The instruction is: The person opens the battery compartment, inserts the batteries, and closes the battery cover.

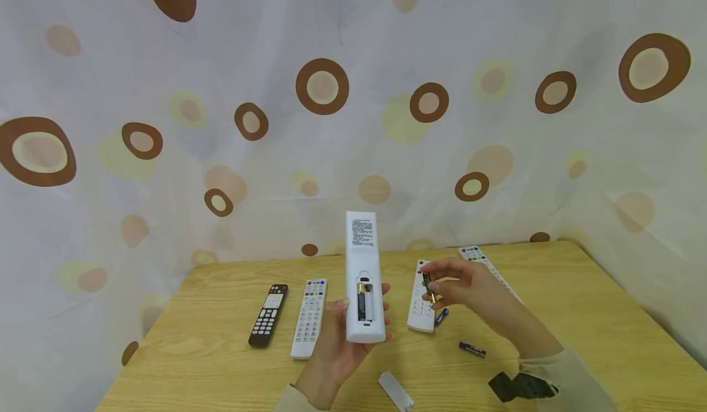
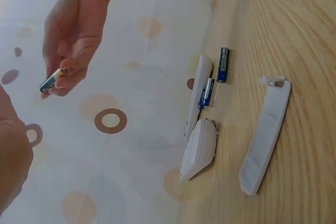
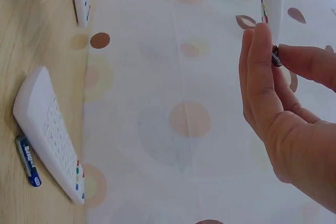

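Upright in my left hand [image 1: 334, 345] is a white remote control [image 1: 358, 261], its back facing me. The battery compartment is uncovered; a black and gold battery [image 1: 361, 301] lies in its left slot, while the right slot shows bare. To the right, my right hand [image 1: 466, 284] pinches another black and gold battery [image 1: 428, 288] between thumb and fingers, apart from the remote. That battery [image 2: 51, 81] also shows at the fingertips in the left wrist view. On the table below lies a white battery cover [image 1: 396, 392].
Left of my left hand lie a black remote [image 1: 267, 315] and a white remote [image 1: 309, 320]. Two more white ones, a nearer remote [image 1: 421, 314] and a farther remote [image 1: 472, 253], lie on the right. Two blue batteries, one nearer [image 1: 472, 349] and one farther [image 1: 442, 317], rest on the wooden table [image 1: 193, 338].
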The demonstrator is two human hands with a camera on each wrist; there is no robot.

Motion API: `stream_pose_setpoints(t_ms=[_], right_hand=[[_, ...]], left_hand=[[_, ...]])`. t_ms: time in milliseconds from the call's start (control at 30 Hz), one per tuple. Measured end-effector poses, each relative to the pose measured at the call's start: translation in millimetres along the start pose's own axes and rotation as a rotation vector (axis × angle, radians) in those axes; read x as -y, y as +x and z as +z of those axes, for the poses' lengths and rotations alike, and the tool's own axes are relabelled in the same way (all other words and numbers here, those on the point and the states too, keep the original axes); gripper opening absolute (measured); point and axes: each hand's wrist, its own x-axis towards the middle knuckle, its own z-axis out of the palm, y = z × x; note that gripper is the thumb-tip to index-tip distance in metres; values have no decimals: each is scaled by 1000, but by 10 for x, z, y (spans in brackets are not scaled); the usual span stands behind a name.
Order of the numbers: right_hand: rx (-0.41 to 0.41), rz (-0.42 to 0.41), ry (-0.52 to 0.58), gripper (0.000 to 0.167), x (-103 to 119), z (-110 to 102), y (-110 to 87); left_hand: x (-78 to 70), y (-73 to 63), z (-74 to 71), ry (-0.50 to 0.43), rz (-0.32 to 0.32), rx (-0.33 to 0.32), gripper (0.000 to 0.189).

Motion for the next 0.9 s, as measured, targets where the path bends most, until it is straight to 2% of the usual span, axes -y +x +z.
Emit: stream_pose_setpoints(t_ms=[133, 267, 400, 567, 767, 900], right_hand=[[-17, -43, 26, 39, 103, 118, -45], [-69, -86, 65, 31, 200, 262, -88], [-127, -134, 51, 26, 284, 404, -114], [-172, -220, -14, 20, 337, 557, -117], [-204, -334, -71, 14, 333, 687, -85], [-210, -368, -151, 15, 332, 752, -68]], left_hand=[[12, 4, 6, -11, 0, -3, 65], [31, 4, 16, -1, -2, -15, 67], [48, 19, 24, 3, -11, -13, 66], [76, 28, 24, 16, -16, -5, 60], [105, 32, 30, 64, -23, -39, 48], [105, 35, 42, 64, -22, -27, 47]])
